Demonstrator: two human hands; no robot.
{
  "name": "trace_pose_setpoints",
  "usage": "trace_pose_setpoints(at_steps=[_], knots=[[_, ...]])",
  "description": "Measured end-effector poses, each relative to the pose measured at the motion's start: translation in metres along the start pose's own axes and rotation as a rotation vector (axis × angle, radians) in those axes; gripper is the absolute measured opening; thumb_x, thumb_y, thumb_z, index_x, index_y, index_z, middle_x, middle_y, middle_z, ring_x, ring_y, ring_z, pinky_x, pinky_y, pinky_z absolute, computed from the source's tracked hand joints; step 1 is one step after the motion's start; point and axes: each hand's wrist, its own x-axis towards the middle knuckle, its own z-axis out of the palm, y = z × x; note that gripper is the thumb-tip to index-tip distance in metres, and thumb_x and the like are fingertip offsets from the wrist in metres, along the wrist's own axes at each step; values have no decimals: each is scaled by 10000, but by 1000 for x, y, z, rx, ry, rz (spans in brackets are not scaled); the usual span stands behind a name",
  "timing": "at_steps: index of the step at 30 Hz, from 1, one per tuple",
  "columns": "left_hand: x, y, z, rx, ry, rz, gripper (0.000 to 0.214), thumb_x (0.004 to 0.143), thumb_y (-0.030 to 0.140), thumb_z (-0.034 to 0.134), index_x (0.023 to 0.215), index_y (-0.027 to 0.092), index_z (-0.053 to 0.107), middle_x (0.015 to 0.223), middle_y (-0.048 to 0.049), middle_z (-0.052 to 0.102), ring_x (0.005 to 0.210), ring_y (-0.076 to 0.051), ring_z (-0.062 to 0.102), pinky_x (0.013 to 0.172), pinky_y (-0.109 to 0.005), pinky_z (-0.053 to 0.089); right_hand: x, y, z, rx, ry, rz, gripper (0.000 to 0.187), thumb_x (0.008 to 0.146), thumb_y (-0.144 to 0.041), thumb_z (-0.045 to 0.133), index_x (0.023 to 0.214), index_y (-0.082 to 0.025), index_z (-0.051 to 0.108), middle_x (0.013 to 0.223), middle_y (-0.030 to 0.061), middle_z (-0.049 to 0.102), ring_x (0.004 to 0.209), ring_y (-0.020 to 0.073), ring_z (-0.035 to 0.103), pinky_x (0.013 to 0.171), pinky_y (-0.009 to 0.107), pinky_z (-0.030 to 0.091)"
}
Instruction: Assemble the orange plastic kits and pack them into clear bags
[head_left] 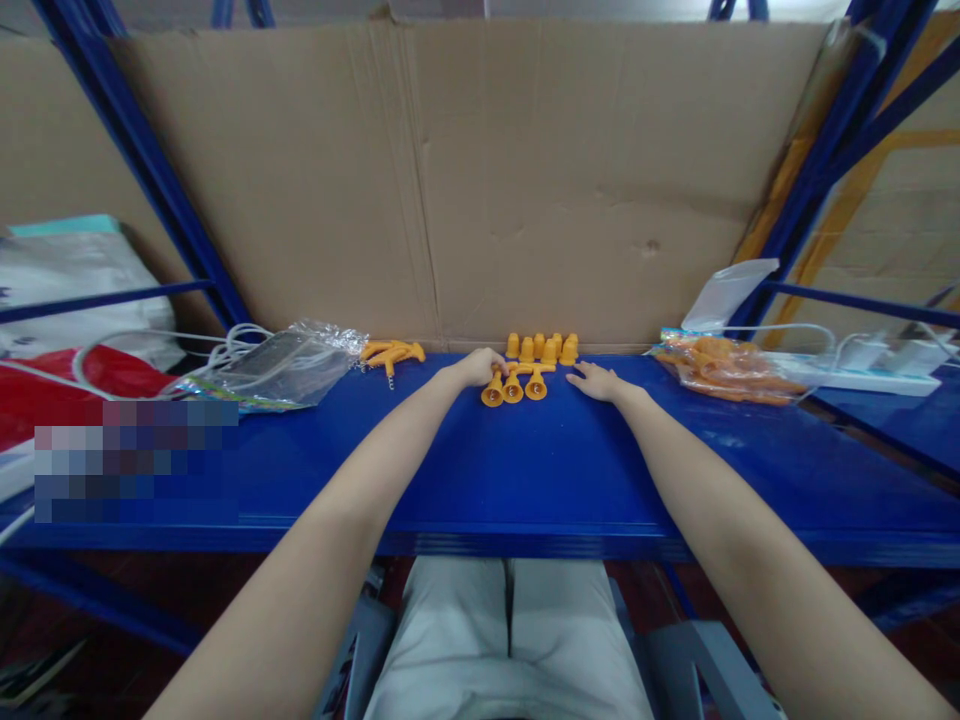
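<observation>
Yellow bell-shaped pieces (535,388) lie in a row on a blue counter (517,470), yellow cups (528,349) behind. The left hand (484,367) touches the leftmost piece; how closed its grip is, I cannot tell. The right hand (596,382), fingers spread, lies empty beside them.

Three yellow bell-mouthed pieces (512,379) lie side by side, open ends frontward, before upright yellow caps (550,352)

Light falls soft and even, edges visibly stretched.
</observation>
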Motion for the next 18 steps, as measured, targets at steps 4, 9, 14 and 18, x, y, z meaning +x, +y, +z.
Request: trace_pose_setpoints(at_steps=[4, 9, 14, 18], knots=[[2, 3, -1, 52, -24, -23, 358, 599, 4, 535, 808, 169, 773, 858, -37, 763, 831, -197, 683, 748, -241, 494, 2, 2, 1, -11, 5, -2, 596, 981, -482, 277, 1494, -191, 365, 1566, 128, 308, 1453, 305, 251, 1144, 575, 208], [0, 8, -4, 64, -55, -27, 391, 563, -4, 503, 779, 180, 771, 806, -8, 759, 755, -172, 675, 689, -218, 481, 4, 2, 2, -16, 8, -5, 599, 976, -498, 281, 1486, -200, 381, 1563, 126, 315, 1450, 308, 258, 1139, 567, 225], [0, 8, -14, 31, -132, -15, 412, 506, -9, 476, 690, 219, 765, 751, 22, 756, 703, -140, 662, 645, -183, 460, 3, 2, 2, -11, 5, -5, 613, 975, -488, 277, 1493, -172, 367, 1559, 143, 317, 1448, 306, 264, 1143, 567, 216], [-1, 5, -23, -15, -186, -33, 359, 494, 33, 509, 640, 246, 758, 656, 37, 731, 589, -115, 620, 546, -160, 420, 5, 3, 3, -14, 22, -11, 603, 973, -498, 280, 1474, -186, 400, 1547, 143, 344, 1432, 319, 299, 1129, 573, 246]])
